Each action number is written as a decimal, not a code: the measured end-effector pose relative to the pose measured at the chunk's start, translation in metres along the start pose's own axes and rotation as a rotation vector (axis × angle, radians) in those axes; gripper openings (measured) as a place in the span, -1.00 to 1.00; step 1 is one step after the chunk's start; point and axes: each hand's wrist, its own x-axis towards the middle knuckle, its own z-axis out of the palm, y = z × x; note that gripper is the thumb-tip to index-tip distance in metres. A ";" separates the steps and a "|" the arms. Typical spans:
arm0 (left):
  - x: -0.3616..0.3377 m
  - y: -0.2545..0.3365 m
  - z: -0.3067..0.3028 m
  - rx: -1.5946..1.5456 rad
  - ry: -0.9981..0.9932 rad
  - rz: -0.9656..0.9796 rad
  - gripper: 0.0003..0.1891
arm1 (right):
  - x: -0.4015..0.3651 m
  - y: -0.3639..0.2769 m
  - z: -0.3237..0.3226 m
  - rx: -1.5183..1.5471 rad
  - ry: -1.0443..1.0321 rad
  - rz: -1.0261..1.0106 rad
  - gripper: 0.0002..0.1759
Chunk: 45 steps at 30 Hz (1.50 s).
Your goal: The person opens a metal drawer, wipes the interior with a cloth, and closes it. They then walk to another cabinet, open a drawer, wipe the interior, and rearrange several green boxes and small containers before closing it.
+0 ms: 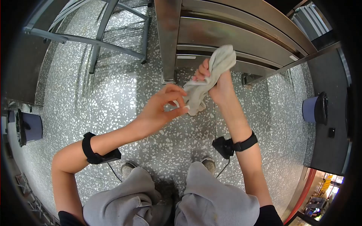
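Observation:
A crumpled off-white cloth point(220, 62) hangs in front of the metal cabinet, above the floor. My right hand point(217, 84) is wrapped round its middle, and the bunched upper end sticks out past the fingers. The cloth's lower end dangles in loose folds towards the left. There my left hand point(166, 101) has its thumb and index finger pinched at the edge of the folds, with the other fingers curled. Part of my right palm is hidden behind the cloth.
Ahead stands a stainless steel cabinet point(241, 39) with drawer-like panels and metal legs. A grey metal stool frame point(100, 41) is at upper left. Blue-grey bins stand at left point(32, 126) and right point(310, 109). The floor point(113, 109) is speckled terrazzo.

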 end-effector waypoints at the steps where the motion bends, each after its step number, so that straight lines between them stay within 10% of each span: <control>1: 0.000 -0.002 -0.003 -0.037 -0.019 -0.045 -0.91 | 0.009 -0.005 0.005 -0.076 0.102 -0.011 -0.71; 6: -0.006 -0.017 -0.006 -0.051 0.003 -0.157 -0.92 | 0.046 0.020 0.032 -0.172 0.472 0.068 -0.75; 19: -0.014 -0.034 -0.010 -0.010 0.002 -0.246 -0.93 | 0.052 0.027 0.018 -0.320 0.547 -0.075 -0.77; 25: -0.009 -0.028 -0.005 -0.039 -0.033 -0.213 -0.93 | 0.033 0.023 0.024 -0.517 0.256 0.136 -0.83; 34: -0.019 -0.012 -0.008 0.199 0.021 0.149 -0.88 | -0.022 0.029 0.025 -1.372 0.279 -0.309 -0.65; 45: -0.001 0.000 -0.010 -0.292 -0.004 -0.130 -0.88 | -0.048 0.007 0.019 -0.950 0.109 -0.141 -0.63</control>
